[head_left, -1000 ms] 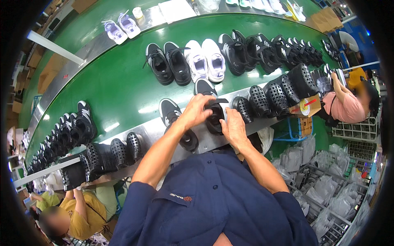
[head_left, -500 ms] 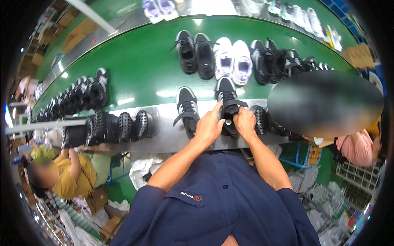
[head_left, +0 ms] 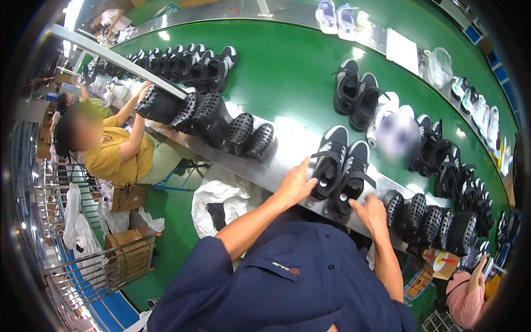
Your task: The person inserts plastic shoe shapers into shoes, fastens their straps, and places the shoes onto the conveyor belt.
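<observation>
Seen from the head camera, a worker in a navy shirt (head_left: 298, 271) has both bare hands at a pair of black shoes with pale trim. The left shoe (head_left: 330, 160) and the right shoe (head_left: 353, 172) stand side by side on a metal ledge (head_left: 293, 138), toes pointing away toward the green tabletop (head_left: 287, 66). A dark strap (head_left: 365, 178) juts from the right shoe, and a pale round spot shows inside each opening.

The left hand (head_left: 298, 181) is at the outer side of the left shoe, thumb and fingers parted. The right hand (head_left: 373, 209) is just beside the heel of the right shoe, its thumb extended toward the heel and apart from loosely bent fingers; whether it touches cannot be told.

Perforated black forms line the ledge on both sides, one group (head_left: 239, 134) to the left and another (head_left: 412, 216) just beyond the right hand. Farther across the green stand a black pair (head_left: 364, 102), a white pair (head_left: 380, 120) and, at left, a row of black shoes (head_left: 221, 69).

A person in yellow (head_left: 119, 155) works at left near a wire cart (head_left: 149, 243); a person in pink (head_left: 466, 299) sits at lower right. A white bag (head_left: 238, 193) lies below the ledge.
</observation>
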Demonstrator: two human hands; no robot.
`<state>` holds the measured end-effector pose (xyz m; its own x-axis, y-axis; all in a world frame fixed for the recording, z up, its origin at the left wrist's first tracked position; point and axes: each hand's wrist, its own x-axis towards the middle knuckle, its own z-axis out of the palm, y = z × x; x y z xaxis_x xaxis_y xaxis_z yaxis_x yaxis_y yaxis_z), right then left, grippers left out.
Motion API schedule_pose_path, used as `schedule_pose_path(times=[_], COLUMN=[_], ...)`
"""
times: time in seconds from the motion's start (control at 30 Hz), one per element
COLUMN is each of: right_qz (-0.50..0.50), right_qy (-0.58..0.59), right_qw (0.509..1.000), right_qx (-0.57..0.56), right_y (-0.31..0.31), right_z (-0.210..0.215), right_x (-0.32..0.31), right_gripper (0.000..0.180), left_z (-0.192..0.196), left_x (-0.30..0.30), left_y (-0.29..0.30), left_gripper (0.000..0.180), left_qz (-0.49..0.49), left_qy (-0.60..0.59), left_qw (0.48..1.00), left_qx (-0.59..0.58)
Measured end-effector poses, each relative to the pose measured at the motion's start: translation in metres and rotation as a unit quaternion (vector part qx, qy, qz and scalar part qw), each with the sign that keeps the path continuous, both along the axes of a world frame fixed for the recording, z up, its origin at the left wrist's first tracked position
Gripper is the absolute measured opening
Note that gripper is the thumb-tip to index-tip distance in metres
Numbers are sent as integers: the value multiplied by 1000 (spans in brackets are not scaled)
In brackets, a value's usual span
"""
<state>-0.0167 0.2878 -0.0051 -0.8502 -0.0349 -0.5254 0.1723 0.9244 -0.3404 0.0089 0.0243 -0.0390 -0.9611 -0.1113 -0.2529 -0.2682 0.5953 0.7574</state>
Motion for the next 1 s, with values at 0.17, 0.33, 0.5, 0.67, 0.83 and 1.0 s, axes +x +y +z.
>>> schedule_pose_path(times=[0.17, 0.33, 0.5, 0.67, 0.83, 1.0], right_qz=[-67, -96, -2, -100, -220, -225], right_qy=[31, 40, 40, 48, -110, -197], right_qw=[996, 975, 983, 940, 728, 775], right_qx=[-55, -198, -178, -324, -639, -557], right_y=[-9, -58, -105, -140, -198, -137], right_z=[55, 47, 63, 82, 84, 96], right_x=[20, 4, -7, -18, -30, -25], right_gripper=[43, 33, 31, 42, 49, 41], left_z=[88, 88, 67, 148, 119, 110], left_x=[5, 7, 11, 15, -13, -52], left_y=[-136, -270, -332, -251, -114, -66], left_gripper=[19, 44, 36, 34, 39, 47], left_qz=[166, 288, 300, 279, -80, -38], left_qy=[345, 269, 228, 383, 459, 293], left_qw=[884, 796, 862, 788, 868, 946], left_qx=[-269, -460, -340, -392, -170, 133])
